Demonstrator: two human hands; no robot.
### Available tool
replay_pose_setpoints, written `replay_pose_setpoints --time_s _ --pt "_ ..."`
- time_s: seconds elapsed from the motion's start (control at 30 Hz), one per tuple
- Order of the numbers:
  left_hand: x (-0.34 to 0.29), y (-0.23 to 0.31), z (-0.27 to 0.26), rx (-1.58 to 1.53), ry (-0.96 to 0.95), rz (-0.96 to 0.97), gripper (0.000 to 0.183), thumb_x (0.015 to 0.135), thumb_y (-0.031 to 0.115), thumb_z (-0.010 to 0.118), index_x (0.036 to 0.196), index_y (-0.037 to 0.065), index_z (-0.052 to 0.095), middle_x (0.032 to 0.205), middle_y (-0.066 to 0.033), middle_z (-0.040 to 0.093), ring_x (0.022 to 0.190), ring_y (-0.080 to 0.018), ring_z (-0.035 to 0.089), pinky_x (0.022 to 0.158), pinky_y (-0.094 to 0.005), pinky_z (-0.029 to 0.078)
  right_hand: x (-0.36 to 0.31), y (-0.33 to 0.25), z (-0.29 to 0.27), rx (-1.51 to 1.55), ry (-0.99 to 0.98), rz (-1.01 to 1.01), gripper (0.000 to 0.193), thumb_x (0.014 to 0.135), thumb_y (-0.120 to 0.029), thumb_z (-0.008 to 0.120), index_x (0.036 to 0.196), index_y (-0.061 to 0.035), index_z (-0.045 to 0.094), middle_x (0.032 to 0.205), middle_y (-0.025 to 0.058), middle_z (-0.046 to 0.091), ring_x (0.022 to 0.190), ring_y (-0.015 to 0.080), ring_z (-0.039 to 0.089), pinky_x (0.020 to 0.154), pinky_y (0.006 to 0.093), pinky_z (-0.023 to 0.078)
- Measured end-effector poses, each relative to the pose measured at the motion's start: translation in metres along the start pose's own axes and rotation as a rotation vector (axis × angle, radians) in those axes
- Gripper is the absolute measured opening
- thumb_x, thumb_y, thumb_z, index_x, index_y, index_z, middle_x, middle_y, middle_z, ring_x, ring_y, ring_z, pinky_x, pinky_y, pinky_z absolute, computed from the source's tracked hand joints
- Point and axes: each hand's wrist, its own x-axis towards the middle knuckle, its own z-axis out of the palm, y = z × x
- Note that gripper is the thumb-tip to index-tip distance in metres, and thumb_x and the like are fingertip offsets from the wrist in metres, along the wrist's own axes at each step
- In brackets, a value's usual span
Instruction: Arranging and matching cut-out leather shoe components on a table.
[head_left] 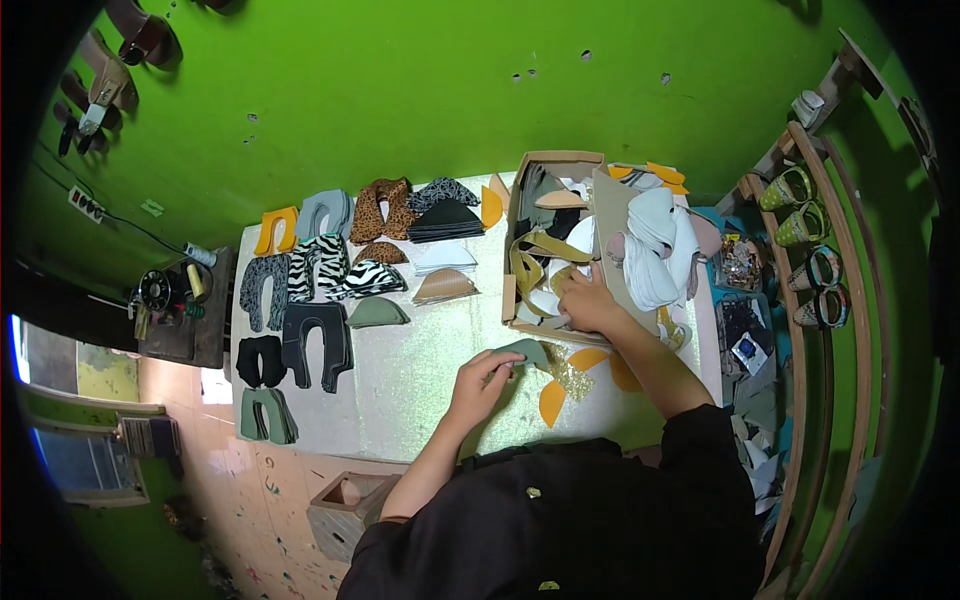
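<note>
My left hand (pixel 478 385) is closed on a green half-moon cut piece (pixel 525 352), pinched between thumb and fingers above the table. Inside the cardboard box (pixel 613 210), my right hand (pixel 588 303) reaches among loose scraps, its fingertips partly hidden by them. An olive strap-like piece (pixel 550 245) lies beside that hand, with white and dark pieces around it. Between and beside my hands, several yellow pieces (pixel 551 404) and a patch of gold glittery material (pixel 573 380) lie on the table.
Sorted stacks cover the table's left part: zebra-print arches (pixel 318 262), leopard-print pieces (pixel 380 208), black half-moons (pixel 446 222), dark arches (pixel 318 345) and green arches (pixel 266 415). White rolled material (pixel 652 250) lies at the box's right. A wooden rack with sandals (pixel 808 222) stands right.
</note>
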Motion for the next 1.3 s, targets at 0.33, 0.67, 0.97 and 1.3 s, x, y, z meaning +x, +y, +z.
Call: replay_pose_setpoints --time_s 0.33,0.67,0.97,1.3 --pt "-0.005 -0.009 -0.008 -0.044 0.040 -0.090 0.020 0.088 0.004 0.050 0.098 0.002 0.067 0.085 -0.0090 0.062 0.078 -0.0146 0.061 0.073 -0.0259 0.046 -0.053 0.004 -0.070 0.765 0.458 0.198 0.011 0.076 -0.015 0.065 0.086 -0.0098 0.068 0.081 0.0053 0.066 0.071 0.0199 0.057 0.083 0.0353 0.031" --pt "-0.021 -0.005 -0.005 -0.080 0.025 -0.103 0.020 0.090 0.008 0.051 0.104 0.002 0.064 0.095 -0.0093 0.063 0.082 -0.0140 0.062 0.076 -0.0267 0.047 -0.087 -0.016 -0.086 0.836 0.832 0.184 0.021 0.080 -0.011 0.059 0.100 -0.0070 0.066 0.098 0.0091 0.067 0.097 0.0217 0.060 0.101 0.0416 0.025" --pt "-0.044 -0.037 -0.008 0.397 -0.021 -0.168 0.031 0.087 0.017 0.052 0.117 0.013 0.058 0.093 -0.0135 0.063 0.088 -0.0232 0.061 0.090 -0.0387 0.039 -0.095 -0.046 -0.107 1.562 0.976 0.099 0.028 0.085 0.003 0.054 0.113 0.0029 0.053 0.099 0.0077 0.061 0.080 0.0103 0.059 0.073 0.0233 0.048" --pt "-0.081 -0.023 -0.038 0.137 0.246 0.130 0.067 0.073 0.022 0.073 0.129 0.004 0.043 0.128 -0.0151 0.044 0.122 -0.0287 0.040 0.102 -0.0375 0.032 -0.083 -0.146 -0.107 1.204 0.025 -0.214 0.043 0.080 -0.002 0.056 0.122 -0.0097 0.051 0.098 0.0085 0.065 0.074 0.0114 0.059 0.068 0.0271 0.047"
